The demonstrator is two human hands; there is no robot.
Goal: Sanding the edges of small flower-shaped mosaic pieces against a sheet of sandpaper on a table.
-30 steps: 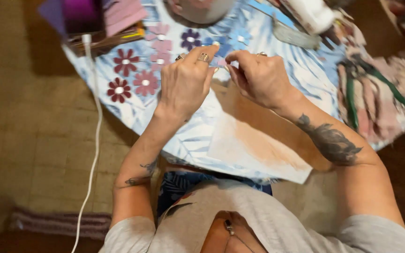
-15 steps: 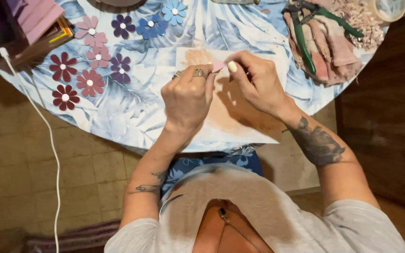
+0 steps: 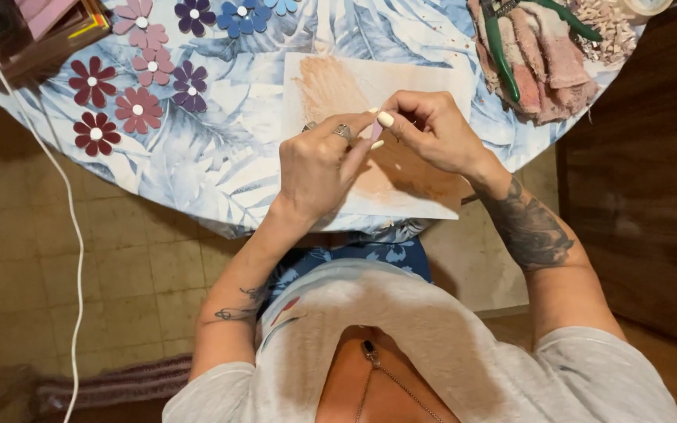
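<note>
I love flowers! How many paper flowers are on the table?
9 flowers: five red or pink at the table's left edge, two purple beside them, two blue at the top edge, partly cropped. More may lie out of view.

Against the stained paper sheet (image 3: 401,149), both hands have shifted since a second ago: then they worked past its far edge, over the patterned tablecloth (image 3: 221,157), and now the left hand (image 3: 319,164) and right hand (image 3: 432,129) sit above the sheet's middle. The small pink piece (image 3: 375,131) pinched between their fingertips has come along and now hangs over the sheet's brown smear.
</note>
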